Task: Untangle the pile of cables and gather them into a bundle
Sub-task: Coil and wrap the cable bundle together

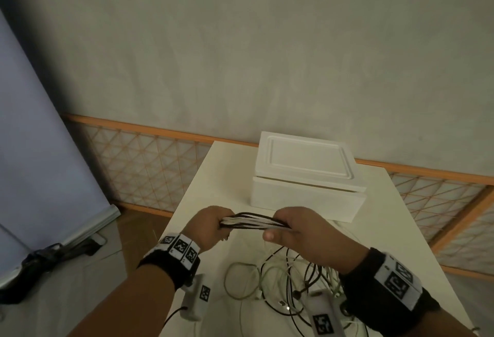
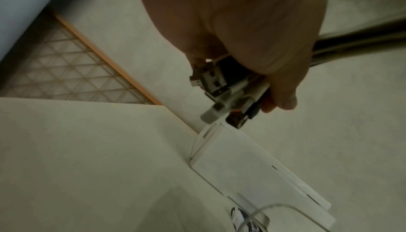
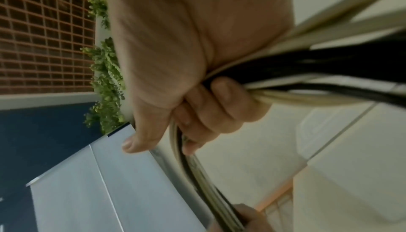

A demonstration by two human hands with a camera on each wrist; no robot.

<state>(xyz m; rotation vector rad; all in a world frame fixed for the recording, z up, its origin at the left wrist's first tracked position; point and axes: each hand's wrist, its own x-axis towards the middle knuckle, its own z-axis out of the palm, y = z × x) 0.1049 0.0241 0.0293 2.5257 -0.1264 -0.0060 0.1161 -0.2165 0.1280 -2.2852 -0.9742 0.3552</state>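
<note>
A bundle of black and white cables [image 1: 254, 223] stretches level between my two hands above the white table [image 1: 203, 197]. My left hand [image 1: 211, 226] grips its left end, where several USB plugs [image 2: 222, 95] stick out of the fist. My right hand [image 1: 291, 230] grips the bundle's right part, fingers [image 3: 219, 107] curled round the strands [image 3: 329, 72]. From the right hand the cables hang down into loose loops [image 1: 283, 280] lying on the table near its front edge.
A white foam box [image 1: 304, 176] with a lid stands on the table just behind my hands. A lattice rail with an orange frame [image 1: 149, 168] runs along the wall. A pale roll-up banner [image 1: 34, 149] stands at the left, with dark gear on the floor.
</note>
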